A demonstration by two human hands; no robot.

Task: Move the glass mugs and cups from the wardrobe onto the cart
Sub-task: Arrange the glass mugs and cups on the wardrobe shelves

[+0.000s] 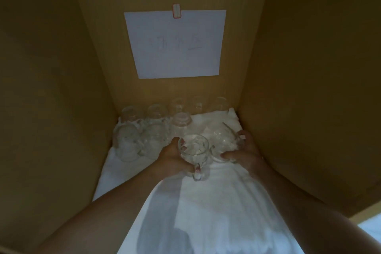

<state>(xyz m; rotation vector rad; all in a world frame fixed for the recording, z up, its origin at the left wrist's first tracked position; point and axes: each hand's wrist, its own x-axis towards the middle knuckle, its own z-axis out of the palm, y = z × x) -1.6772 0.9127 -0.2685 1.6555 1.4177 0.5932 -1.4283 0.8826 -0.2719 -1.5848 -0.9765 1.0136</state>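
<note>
Left hand (172,158) is wrapped round a glass mug (193,150), fingers closed on its body, thumb down near the handle, which points toward the camera. Mug sits upright, mouth up, and looks tipped a little; cannot tell if it is lifted or resting on the white cloth (206,202). Right hand (245,149) is closed on a second mug (223,140) just beside the first, fingers curled over its far side, thumb at the near base; this one leans toward the middle. One mug per hand, likely so two go out in one trip.

Both are at the front of the wardrobe (51,88) compartment, so nearest ones are taken first, easiest reach. More mugs (142,142) stand to the left, touching or nearly so, and a row of cups (177,107) stands upside down along the back wall, probably to keep dust out. Cloth under everything looks like padding for the glass. A paper sheet (175,44) is clipped to the back panel, writing too faint to read. Cart is not in view
</note>
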